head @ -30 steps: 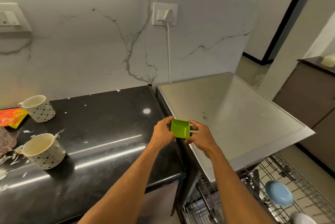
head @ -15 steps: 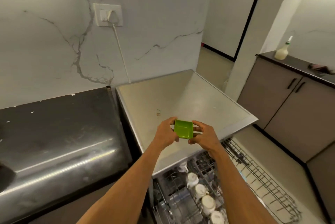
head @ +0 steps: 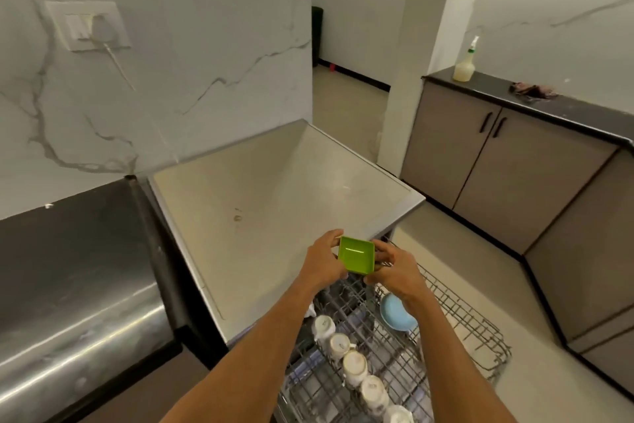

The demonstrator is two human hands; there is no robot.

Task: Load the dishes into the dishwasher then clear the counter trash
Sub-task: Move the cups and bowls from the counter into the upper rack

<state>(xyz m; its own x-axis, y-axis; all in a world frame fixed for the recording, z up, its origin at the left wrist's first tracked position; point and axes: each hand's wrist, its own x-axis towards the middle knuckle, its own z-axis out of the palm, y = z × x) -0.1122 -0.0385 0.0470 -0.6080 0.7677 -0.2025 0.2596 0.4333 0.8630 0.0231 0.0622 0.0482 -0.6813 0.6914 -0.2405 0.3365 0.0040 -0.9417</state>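
Left hand [head: 324, 263] and right hand [head: 394, 268] keep their grip on the green dish [head: 355, 256], now at the edge of the dishwasher rack [head: 459, 316].

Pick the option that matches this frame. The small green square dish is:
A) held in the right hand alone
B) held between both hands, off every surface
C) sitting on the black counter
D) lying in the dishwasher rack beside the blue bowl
B: the left hand and right hand each grip a side of the green dish, which is held in the air above the near end of the rack.
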